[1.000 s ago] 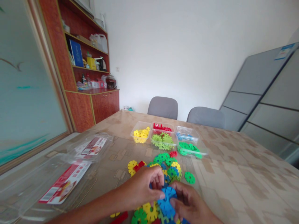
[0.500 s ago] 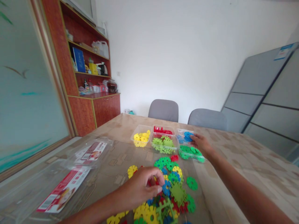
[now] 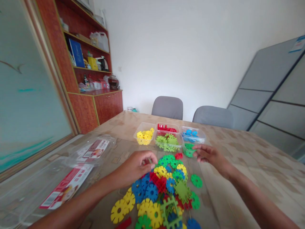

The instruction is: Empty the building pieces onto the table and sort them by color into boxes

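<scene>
My left hand [image 3: 137,167] hovers at the far left side of a loose pile of plastic building pieces, fingers curled, thumb and fingertips slightly apart, nothing visible between them. Below it lie blue notched discs [image 3: 151,190], red pieces [image 3: 159,183] and yellow notched discs [image 3: 160,171]. My right hand [image 3: 209,157] is in front of the clear tub of green discs [image 3: 189,149], its fingers loosely bent, apart and holding nothing I can see; it partly hides that tub. Behind it, blue discs [image 3: 191,133] sit in another clear tub.
Clear tubs hold yellow discs [image 3: 145,135], red pieces [image 3: 166,128] and light-green square pieces [image 3: 168,141]. Clear lids with labels [image 3: 66,186] lie on the left. Two grey chairs [image 3: 167,107] stand beyond the table [image 3: 238,143].
My right hand has left the blue tub, coming nearer without the blue disc, which is now in that tub. My left hand has moved left and away from me, uncovering blue and red pieces.
</scene>
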Action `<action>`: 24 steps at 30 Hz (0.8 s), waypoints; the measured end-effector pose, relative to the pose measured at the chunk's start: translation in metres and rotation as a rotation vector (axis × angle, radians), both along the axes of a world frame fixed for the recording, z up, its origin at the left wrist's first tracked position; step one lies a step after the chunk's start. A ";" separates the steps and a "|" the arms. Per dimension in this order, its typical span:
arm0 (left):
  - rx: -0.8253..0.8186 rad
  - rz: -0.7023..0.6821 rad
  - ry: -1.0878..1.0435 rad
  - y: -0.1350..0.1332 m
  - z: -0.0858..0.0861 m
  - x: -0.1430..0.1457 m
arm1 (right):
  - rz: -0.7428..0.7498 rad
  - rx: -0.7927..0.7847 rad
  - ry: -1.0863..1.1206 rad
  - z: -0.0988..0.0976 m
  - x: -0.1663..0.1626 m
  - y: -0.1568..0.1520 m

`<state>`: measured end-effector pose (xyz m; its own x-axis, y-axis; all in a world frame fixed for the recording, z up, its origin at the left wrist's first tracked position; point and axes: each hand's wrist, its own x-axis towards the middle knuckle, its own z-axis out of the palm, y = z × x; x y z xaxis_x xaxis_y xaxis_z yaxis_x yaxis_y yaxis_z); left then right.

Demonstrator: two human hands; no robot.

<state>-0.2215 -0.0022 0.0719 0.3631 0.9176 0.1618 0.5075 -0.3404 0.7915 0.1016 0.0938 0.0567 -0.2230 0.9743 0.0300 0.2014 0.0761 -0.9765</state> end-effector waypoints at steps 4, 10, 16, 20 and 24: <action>0.078 -0.045 0.209 0.005 0.002 -0.019 | 0.302 0.128 -0.225 -0.013 -0.009 -0.045; 0.146 -0.200 0.330 0.000 -0.007 -0.016 | 0.436 0.405 -0.537 -0.011 -0.030 -0.076; 0.170 -0.288 0.395 -0.004 -0.011 -0.003 | 0.528 0.527 -0.629 -0.018 -0.037 -0.083; 0.197 -0.245 0.457 -0.003 -0.005 -0.007 | 0.459 0.578 -0.633 -0.013 -0.038 -0.081; 0.182 -0.291 0.408 -0.005 0.001 -0.007 | 0.498 0.558 -0.602 0.001 -0.048 -0.096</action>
